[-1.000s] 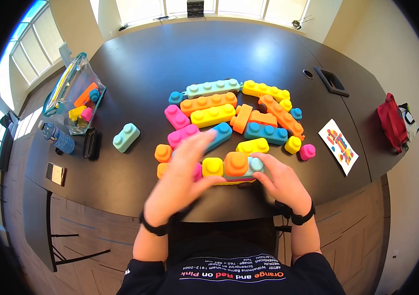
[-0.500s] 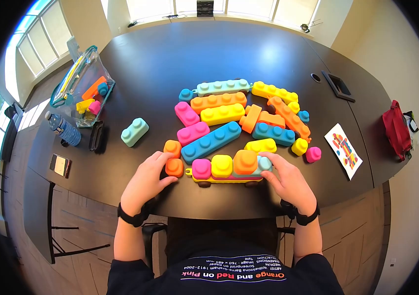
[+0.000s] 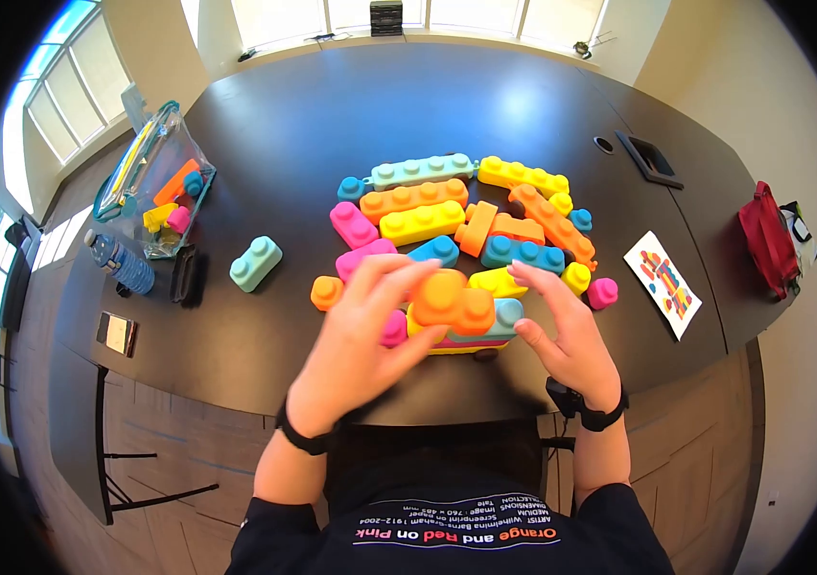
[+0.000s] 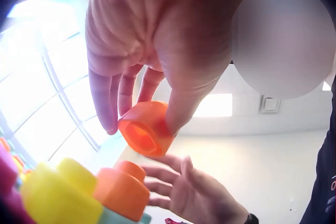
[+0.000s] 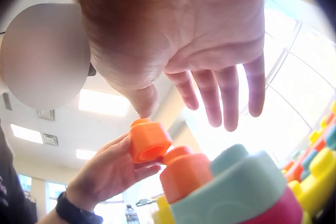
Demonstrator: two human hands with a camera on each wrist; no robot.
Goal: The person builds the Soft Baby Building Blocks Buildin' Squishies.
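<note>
My left hand [image 3: 351,335] pinches a small orange block [image 4: 149,129] between thumb and fingers, its hollow underside showing in the left wrist view. The block is held above a wheeled toy car of stacked blocks. Along the car's top sit a pink block [image 3: 392,329], a yellow block [image 4: 60,190] and another orange block [image 5: 185,174], the last on a pale teal block [image 5: 236,195]. Beneath these is a yellow wheeled base [image 3: 456,352]. Beside the car's right end is my right hand [image 3: 571,340], fingers apart and relaxed, holding nothing.
Several long bricks, including an orange one [image 3: 413,201] and a yellow one [image 3: 423,222], lie beyond the car. A loose orange block [image 3: 326,292] and a teal brick [image 3: 255,264] lie left. Farther out are a water bottle [image 3: 124,264], a clear bag [image 3: 154,177] and a picture card [image 3: 660,285].
My left hand went left to two orange blocks, then came back right, lifting one above the car. The right hand has drawn slightly away from the car's right end.
</note>
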